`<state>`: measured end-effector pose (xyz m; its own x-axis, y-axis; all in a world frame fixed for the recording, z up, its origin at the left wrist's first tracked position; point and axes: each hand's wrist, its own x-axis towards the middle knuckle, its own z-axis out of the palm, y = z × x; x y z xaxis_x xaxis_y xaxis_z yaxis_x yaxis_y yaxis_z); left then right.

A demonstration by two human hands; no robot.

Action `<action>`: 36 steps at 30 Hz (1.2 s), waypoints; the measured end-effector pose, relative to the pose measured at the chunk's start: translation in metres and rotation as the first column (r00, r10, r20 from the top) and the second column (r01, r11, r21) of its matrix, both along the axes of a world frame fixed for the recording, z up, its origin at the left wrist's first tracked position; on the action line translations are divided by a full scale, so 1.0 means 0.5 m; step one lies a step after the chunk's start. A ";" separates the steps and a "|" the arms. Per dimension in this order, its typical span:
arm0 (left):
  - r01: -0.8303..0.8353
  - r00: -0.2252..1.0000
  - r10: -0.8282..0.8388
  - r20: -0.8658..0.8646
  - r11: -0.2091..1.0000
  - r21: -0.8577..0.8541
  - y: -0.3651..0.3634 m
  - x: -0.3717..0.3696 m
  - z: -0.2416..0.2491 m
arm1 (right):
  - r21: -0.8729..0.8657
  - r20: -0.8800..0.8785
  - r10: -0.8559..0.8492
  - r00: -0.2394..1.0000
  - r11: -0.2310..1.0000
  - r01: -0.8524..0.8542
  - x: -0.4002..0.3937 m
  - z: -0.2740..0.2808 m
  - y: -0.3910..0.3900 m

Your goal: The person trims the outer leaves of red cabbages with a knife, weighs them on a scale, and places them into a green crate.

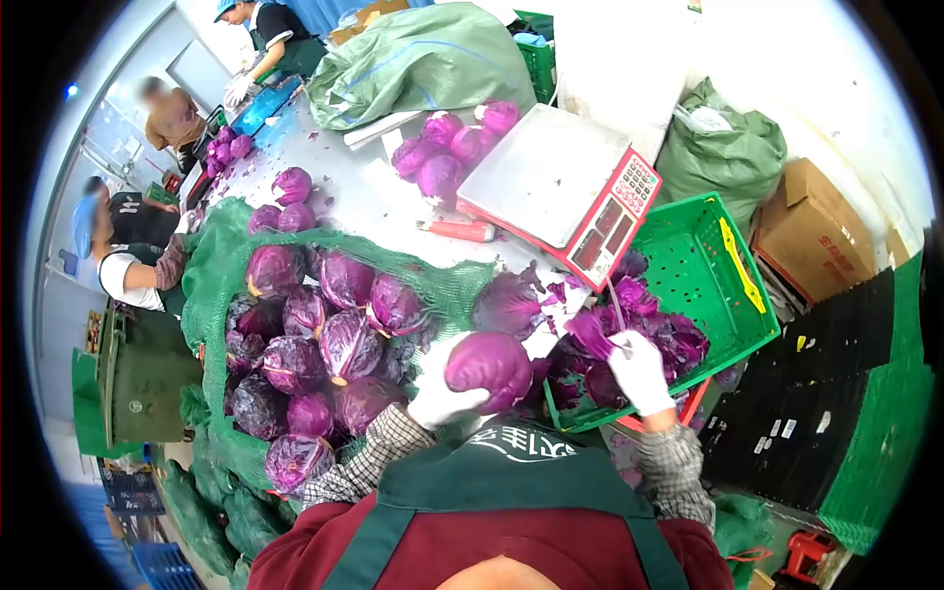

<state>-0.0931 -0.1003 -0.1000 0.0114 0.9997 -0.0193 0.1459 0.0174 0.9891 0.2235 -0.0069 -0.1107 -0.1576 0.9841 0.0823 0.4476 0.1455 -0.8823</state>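
My left hand [441, 385], in a white glove, is wrapped round the side of a peeled red cabbage [489, 372] in front of my apron. My right hand [639, 372], also gloved in white, is over the near-left part of a green crate [739, 344]. Its fingers are closed on a loose purple cabbage leaf [593, 331]. More leaves [680, 344] lie inside the crate. To the left, a green mesh sack [211, 285] lies spread open, with several whole red cabbages [351, 346] piled in it. A torn outer leaf [506, 303] rests beyond the held cabbage.
A red-edged scale [541, 177] stands on the table, with a red-handled tool [457, 230] beside it. Trimmed cabbages [440, 177] and a large green sack [423, 74] are farther back. Several people work at upper left. A cardboard box [816, 231] stands at right.
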 end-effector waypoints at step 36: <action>0.139 0.500 0.293 0.815 0.902 -0.409 0.172 -0.041 0.076 | 0.239 -0.176 0.537 0.825 0.836 -0.494 -0.229 0.147 0.114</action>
